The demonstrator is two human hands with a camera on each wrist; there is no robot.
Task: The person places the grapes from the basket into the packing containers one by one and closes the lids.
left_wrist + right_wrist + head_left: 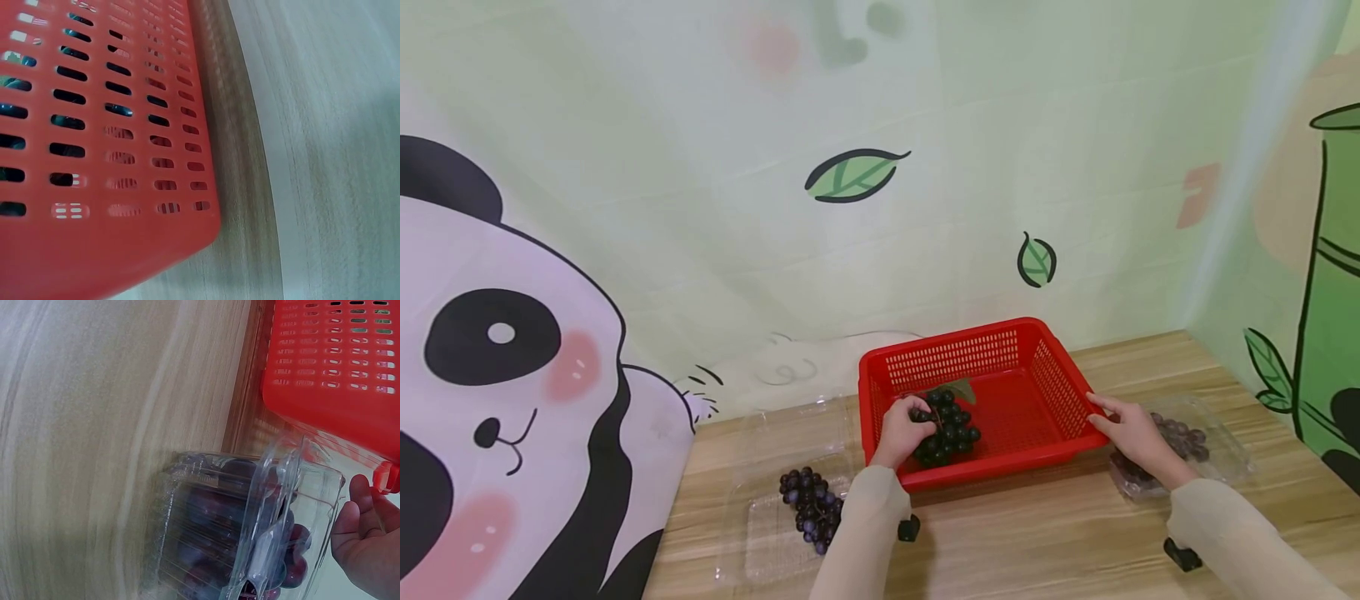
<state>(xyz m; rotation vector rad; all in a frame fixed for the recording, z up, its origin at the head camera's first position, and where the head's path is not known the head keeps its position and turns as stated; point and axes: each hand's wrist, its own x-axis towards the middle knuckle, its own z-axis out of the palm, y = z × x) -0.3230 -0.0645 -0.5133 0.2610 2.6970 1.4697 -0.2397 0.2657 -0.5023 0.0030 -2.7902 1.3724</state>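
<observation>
In the head view my left hand (905, 428) reaches over the front left of a red plastic basket (1000, 467) and pinches a bunch of dark grapes (951, 431) with a green leaf. The bunch lies low inside the basket. My right hand (1131, 431) grips the basket's right rim near the front corner. In the right wrist view, its fingers (359, 494) meet the rim. Through the slots of the basket wall (134, 225), the left wrist view shows dark grapes; my left hand is hidden there.
Left of the basket, an opened clear plastic box (767, 517) holds a purple-black bunch of grapes (811, 504). Under my right forearm stands another clear box (1221, 450) with reddish-purple grapes (209, 531). Behind the wooden table (1037, 533) hangs a printed cloth (737, 250).
</observation>
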